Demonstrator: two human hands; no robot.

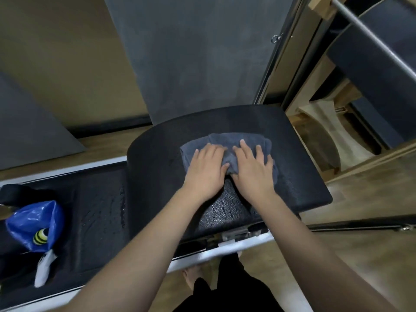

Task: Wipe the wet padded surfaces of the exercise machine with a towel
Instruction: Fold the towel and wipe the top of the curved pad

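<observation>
A soft grey terry-cloth towel (227, 145) lies on the black pebble-grained, padded vinyl surface (157, 158), which glistens with wet streaks. Left of that pad, a glossy, crinkled blue plastic bag (33, 221) sits on darker wet padding. Right of it, a matt brushed-metal bar (371, 39) crosses pale wood framing (319, 5).

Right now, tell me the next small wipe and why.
Probably slide the towel left under both flat hands, left hand and right hand: droplets glisten on the raised pad there, and more on the lower pad.
</observation>
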